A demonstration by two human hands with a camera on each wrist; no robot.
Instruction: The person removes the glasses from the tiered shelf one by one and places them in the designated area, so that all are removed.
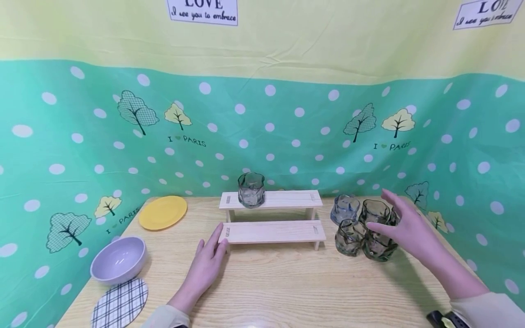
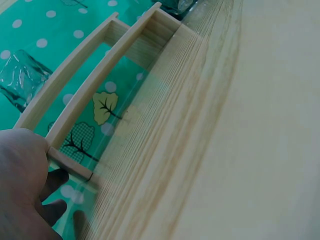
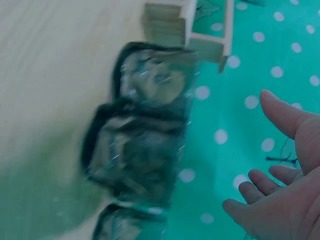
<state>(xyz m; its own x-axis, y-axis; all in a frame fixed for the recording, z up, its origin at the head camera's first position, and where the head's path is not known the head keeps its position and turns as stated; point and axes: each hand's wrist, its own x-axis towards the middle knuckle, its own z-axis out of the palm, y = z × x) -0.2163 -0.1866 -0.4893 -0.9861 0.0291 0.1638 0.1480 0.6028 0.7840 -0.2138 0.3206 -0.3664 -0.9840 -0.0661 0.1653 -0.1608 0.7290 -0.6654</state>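
Note:
A two-step wooden rack [image 1: 270, 232] stands mid-table, with a smoky glass cup [image 1: 252, 190] upright on the left of its upper step. My left hand [image 1: 208, 259] touches the left end of the lower step, fingers extended; in the left wrist view this hand [image 2: 25, 185] is against the rack's end [image 2: 70, 162]. To the right of the rack are several glass cups close together: a bluish cup [image 1: 345, 209] at the back left, a dark cup [image 1: 350, 238] in front. Over this group hovers my right hand [image 1: 414, 230], thumb and fingers spread, holding nothing; the right wrist view shows the palm [image 3: 285, 200] apart from the cups [image 3: 145, 155].
On the left of the wooden table [image 1: 287, 291] are a yellow plate [image 1: 162, 212], a lilac bowl [image 1: 119, 260] and a checked round mat [image 1: 120, 304]. A green dotted cloth [image 1: 270, 141] hangs behind and along both sides.

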